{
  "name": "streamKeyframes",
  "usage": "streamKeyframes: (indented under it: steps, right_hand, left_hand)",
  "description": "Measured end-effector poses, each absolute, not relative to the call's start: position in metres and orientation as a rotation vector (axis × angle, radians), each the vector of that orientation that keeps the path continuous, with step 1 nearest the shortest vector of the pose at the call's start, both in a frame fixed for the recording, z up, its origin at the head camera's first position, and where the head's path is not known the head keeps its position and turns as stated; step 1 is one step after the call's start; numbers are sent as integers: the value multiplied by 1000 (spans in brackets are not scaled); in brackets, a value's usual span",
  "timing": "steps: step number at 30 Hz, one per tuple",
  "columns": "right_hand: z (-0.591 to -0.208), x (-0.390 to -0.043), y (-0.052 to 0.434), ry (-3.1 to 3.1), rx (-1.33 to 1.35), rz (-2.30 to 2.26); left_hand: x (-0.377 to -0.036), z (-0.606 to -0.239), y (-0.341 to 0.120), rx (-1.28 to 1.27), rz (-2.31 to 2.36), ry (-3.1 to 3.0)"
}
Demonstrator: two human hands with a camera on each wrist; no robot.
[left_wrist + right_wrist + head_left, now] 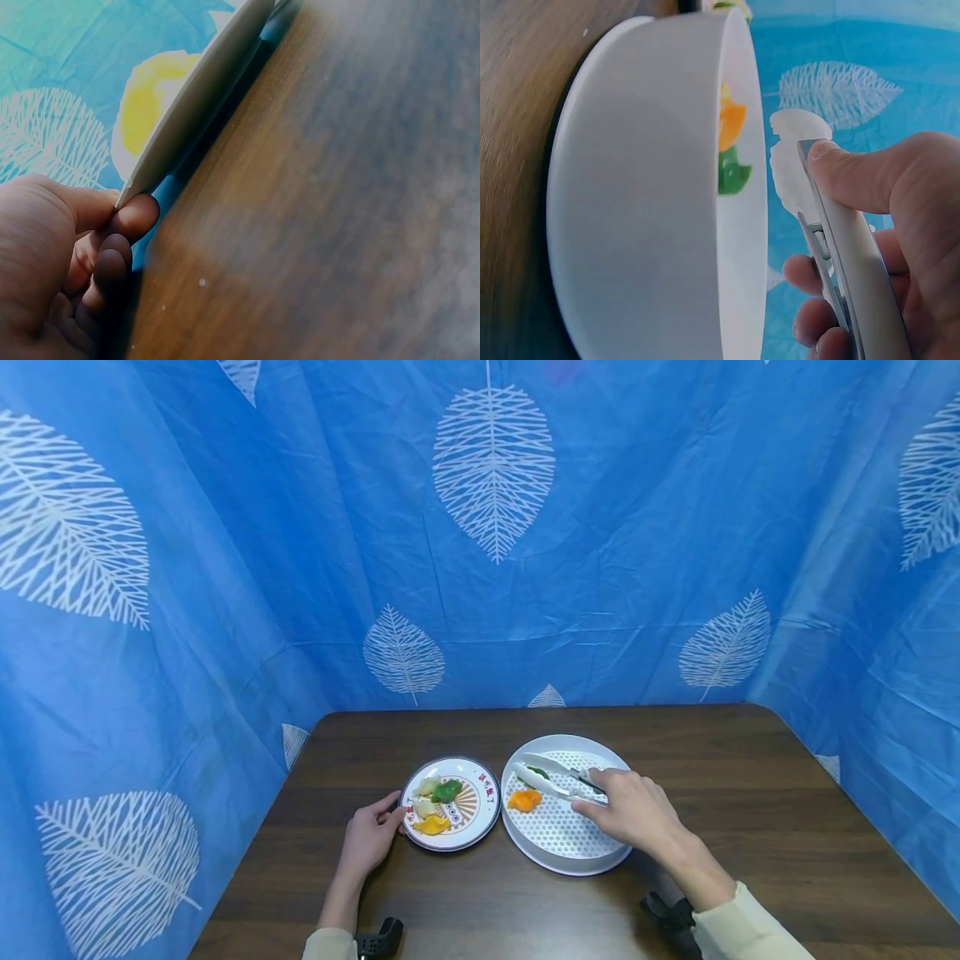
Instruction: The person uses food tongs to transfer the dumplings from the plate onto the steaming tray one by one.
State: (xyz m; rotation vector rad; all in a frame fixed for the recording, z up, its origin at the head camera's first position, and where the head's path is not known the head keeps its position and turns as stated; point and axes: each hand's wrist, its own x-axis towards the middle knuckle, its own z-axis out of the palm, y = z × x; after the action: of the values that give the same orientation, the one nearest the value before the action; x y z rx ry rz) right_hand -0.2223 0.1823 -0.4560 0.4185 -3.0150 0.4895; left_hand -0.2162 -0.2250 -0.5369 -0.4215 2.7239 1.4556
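My left hand (pixel 369 839) pinches the left rim of a white plate (pixel 483 810) between thumb and fingers; in the left wrist view the plate's edge (pixel 187 112) sits between them. On the plate lie several dumpling-like pieces, among them a green one (pixel 447 791) and a yellow one (pixel 432 825). My right hand (pixel 637 806) grips metal tongs (pixel 855 262) with pale wide tips, held over a round white steamer tray (pixel 566 863). Inside the tray are an orange dumpling-like piece (pixel 524 801) and a green one (pixel 535 772), which the tong tips partly cover.
Plate and tray stand side by side, rims nearly meeting, on a dark wooden table (pixel 750 827). A blue curtain (pixel 600 568) with white leaf prints surrounds the table's back and sides. Each wrist wears a black device, such as the left one (pixel 381 939).
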Motion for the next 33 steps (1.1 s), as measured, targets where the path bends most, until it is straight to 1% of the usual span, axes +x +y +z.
streamKeyframes:
  steps: [9, 24, 33]
  right_hand:
    - [-452, -216, 161, -2981, 483, 509]
    - [-462, -208, 127, -2974, 558, 568]
    - [-464, -203, 112, -2858, 692, 523]
  left_hand:
    - [-216, -536, -224, -423, 1453, 2727]
    - [-216, -537, -224, -412, 1443, 2750]
    - [-215, -539, -225, -384, 1442, 2763]
